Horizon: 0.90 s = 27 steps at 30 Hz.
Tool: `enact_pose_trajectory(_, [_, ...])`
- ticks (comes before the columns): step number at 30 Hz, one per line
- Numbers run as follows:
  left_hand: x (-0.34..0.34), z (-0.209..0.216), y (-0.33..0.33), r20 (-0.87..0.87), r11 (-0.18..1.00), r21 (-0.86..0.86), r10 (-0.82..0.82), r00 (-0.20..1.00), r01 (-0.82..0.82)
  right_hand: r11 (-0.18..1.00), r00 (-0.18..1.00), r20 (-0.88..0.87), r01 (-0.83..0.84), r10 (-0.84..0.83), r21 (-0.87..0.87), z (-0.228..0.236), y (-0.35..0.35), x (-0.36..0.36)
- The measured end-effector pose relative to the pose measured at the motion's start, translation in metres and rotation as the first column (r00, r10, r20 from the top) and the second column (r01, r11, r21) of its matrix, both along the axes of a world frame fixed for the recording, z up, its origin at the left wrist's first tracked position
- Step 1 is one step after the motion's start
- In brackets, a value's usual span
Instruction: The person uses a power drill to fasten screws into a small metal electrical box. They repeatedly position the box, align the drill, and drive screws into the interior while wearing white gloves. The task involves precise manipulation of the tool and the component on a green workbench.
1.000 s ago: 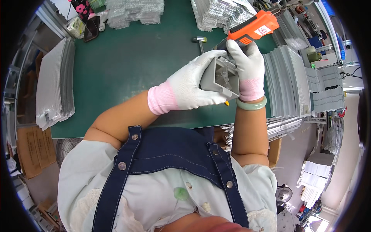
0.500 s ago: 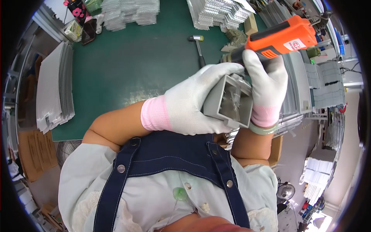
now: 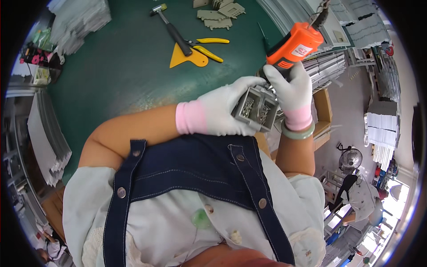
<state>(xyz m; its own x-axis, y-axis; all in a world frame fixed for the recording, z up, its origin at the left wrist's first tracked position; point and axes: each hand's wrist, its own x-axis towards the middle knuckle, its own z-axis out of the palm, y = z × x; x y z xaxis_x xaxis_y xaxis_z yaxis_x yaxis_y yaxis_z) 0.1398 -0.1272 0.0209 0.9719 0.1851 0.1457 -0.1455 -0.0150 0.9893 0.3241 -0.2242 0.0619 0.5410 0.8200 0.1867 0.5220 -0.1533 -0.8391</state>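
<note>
My left hand (image 3: 222,107), in a white glove with a pink cuff, is wrapped round a small grey plastic box (image 3: 254,124) with two compartments. Small metal screws (image 3: 247,108) lie in both compartments. Its open top faces up toward me. Right beside the box, my gloved right hand (image 3: 293,91) grips an orange and black power screwdriver (image 3: 296,44). The tool slants up and away to the right, with a hanging cord or chain at its far end. The tool's front end is hidden behind the glove and box.
On the green table (image 3: 124,66) lie a hammer (image 3: 171,31), a yellow scraper (image 3: 180,58), yellow-handled pliers (image 3: 213,40), a thin screwdriver (image 3: 264,40) and flat beige parts (image 3: 218,18). White panels (image 3: 46,133) stack at left. A cardboard box (image 3: 324,107), fan (image 3: 350,158) and another person (image 3: 360,196) are at right.
My view has shifted, bringing the scraper, pliers and screws into sight. The box is turned so both compartments show, and the power screwdriver points more upright. Both hands keep their holds.
</note>
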Motion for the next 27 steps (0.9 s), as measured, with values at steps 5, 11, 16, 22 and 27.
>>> enact_pose_trajectory(5, [0.014,-0.015,-0.001,0.068,0.971,0.216,0.09,0.994,-0.103,1.0,0.998,-0.063,-0.003,0.004,0.02,-0.007,0.002,0.011])
enact_pose_trajectory(11, [0.009,-0.011,-0.011,-0.056,0.991,0.122,0.056,0.997,-0.049,0.999,0.989,-0.142,-0.037,0.039,0.023,-0.03,-0.002,0.018])
enact_pose_trajectory(16, [0.028,-0.008,0.0,-0.221,0.965,-0.252,0.02,0.975,-0.077,0.997,0.99,-0.144,-0.025,0.014,-0.075,-0.035,0.018,0.029])
enact_pose_trajectory(22, [0.016,-0.023,-0.006,-0.064,0.962,0.242,0.141,0.988,-0.122,0.997,0.989,-0.125,-0.079,0.081,0.026,-0.037,0.012,0.024])
enact_pose_trajectory(27, [0.032,-0.022,0.008,-0.216,0.988,-0.125,0.059,0.975,-0.087,0.998,0.962,-0.266,-0.055,0.054,0.006,-0.05,0.032,0.035])
